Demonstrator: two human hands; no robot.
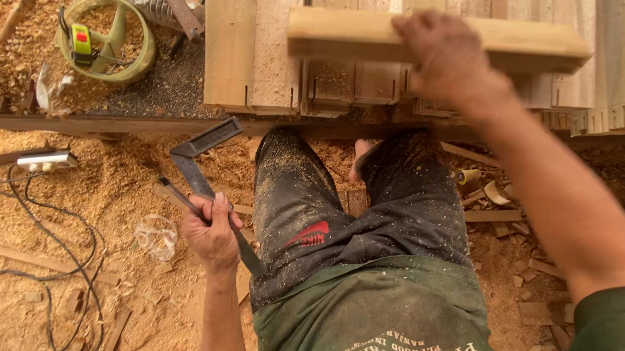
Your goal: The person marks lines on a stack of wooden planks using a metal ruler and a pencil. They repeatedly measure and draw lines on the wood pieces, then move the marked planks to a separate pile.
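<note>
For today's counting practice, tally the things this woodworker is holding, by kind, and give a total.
Metal try square, in the left hand: 1
Flat tool alongside it in the same grip, kind unclear: 1
Pale wooden block, under the right hand: 1
Total: 3

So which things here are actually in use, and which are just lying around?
In use:
- wooden plank, gripped by the right hand
- metal square, held in the left hand
- notched boards on the bench under the plank

Lying about:
- green ring-shaped tool on the shavings
- power strip and black cables
- wood offcuts on the floor
</note>
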